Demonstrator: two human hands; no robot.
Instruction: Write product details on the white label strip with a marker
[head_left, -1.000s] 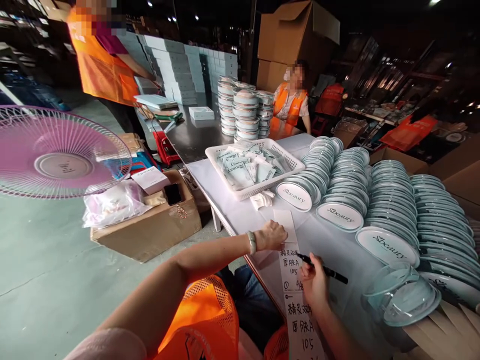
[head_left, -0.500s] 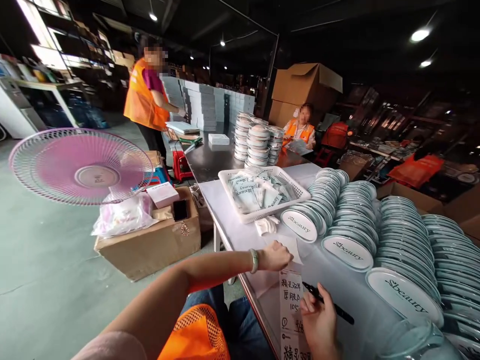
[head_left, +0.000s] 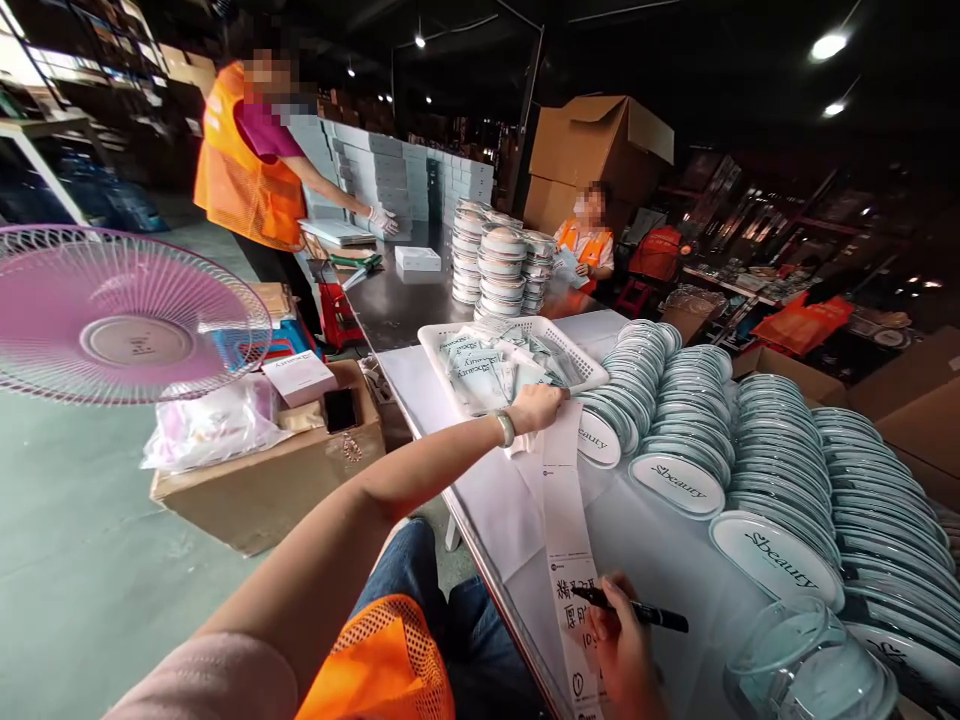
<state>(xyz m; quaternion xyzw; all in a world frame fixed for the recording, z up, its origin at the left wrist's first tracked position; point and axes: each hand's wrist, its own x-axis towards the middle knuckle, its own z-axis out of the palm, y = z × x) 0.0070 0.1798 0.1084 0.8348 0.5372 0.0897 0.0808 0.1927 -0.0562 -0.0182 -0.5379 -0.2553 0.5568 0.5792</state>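
My left hand (head_left: 534, 408) pinches paper strip (head_left: 564, 505) top at 12 o'clock, beside white basket (head_left: 450, 372) of sachets (head_left: 480, 375); right hand (head_left: 622, 650) at 6 grips black marker (head_left: 634, 608) on the strip, on the bench (head_left: 495, 510).

Long white paper label strip (head_left: 568, 540): lower end cut off by bottom edge; handwritten characters partly covered by black marker pen (head_left: 632, 609). Right hand (head_left: 621, 652): wrist out of frame. Clear plastic dome lid (head_left: 806, 665): cropped at bottom. Pink round electric fan (head_left: 120, 312): left side cut off
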